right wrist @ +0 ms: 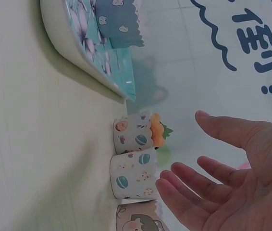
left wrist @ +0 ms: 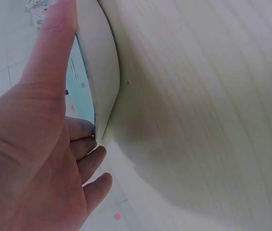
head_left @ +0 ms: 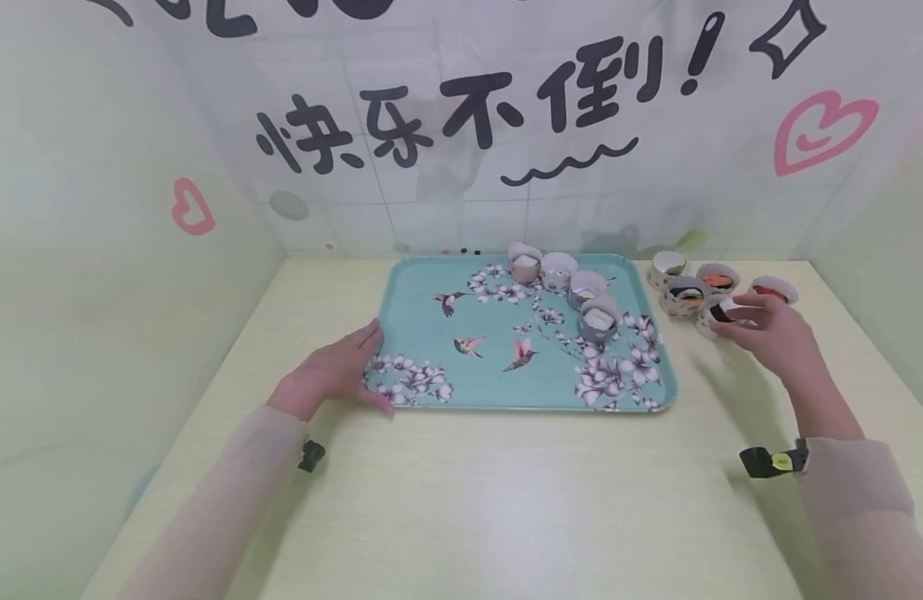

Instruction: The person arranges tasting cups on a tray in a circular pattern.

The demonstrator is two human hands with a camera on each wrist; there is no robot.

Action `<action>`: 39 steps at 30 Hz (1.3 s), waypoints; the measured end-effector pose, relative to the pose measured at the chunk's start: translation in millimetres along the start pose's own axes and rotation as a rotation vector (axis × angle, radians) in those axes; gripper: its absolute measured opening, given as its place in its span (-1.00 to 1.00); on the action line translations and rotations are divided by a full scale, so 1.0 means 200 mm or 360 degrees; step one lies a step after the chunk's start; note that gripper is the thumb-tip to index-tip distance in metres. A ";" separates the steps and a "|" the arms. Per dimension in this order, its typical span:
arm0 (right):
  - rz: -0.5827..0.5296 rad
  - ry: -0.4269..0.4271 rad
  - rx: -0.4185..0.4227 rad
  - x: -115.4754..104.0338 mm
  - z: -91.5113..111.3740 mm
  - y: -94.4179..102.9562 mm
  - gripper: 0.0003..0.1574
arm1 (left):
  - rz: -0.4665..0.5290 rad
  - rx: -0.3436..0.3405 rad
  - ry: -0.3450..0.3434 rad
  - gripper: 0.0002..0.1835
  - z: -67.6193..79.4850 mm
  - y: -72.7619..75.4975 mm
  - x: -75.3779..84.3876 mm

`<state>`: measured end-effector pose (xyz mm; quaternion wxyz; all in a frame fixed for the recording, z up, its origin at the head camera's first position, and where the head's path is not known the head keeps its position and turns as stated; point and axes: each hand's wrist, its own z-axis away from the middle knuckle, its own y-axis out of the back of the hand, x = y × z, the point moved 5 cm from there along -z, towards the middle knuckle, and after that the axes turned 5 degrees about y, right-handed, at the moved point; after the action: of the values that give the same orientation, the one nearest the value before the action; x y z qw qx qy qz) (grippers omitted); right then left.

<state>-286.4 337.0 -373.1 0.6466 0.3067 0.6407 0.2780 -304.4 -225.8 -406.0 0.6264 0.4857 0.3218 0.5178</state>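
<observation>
My left hand (head_left: 332, 371) rests against the left side of a light-blue tray (head_left: 424, 329) printed with blossoms and birds, the thumb at its front edge. In the left wrist view, the thumb lies along the rim and the fingertips touch the side. My right hand (head_left: 776, 329) hovers at a paper baking cup (head_left: 707, 319), beside other patterned cups right of the tray. The right wrist view shows thumb and fingers apart, nothing between them, near a white cup (right wrist: 133, 175). Another cup (right wrist: 129, 134) has something orange with a green top at its mouth.
Several paper cups stand on the tray in a slanting row, including a grey-blue cup (head_left: 596, 327) and a pinkish cup (head_left: 525, 265). A cup with red contents (head_left: 775, 290) stands at the far right. White printed walls enclose the pale wooden table (head_left: 506, 492) at the back and sides.
</observation>
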 end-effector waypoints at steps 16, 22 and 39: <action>-0.0087 -0.0110 0.0116 0.13 0.02 0.13 0.02 | -0.0008 -0.0015 0.0016 0.54 0.00 0.00 0.00; -0.0046 -0.0210 0.0130 0.17 0.01 0.17 0.08 | 0.0000 -0.0008 0.0018 0.53 0.01 0.00 0.01; -0.0058 -0.0379 0.0085 0.26 -0.01 0.19 0.17 | -0.0023 0.0012 0.0016 0.53 0.01 0.00 0.01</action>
<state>-286.4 401.7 -378.9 0.7146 0.3430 0.5720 0.2107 -301.4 -223.9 -405.2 0.6267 0.4832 0.3304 0.5144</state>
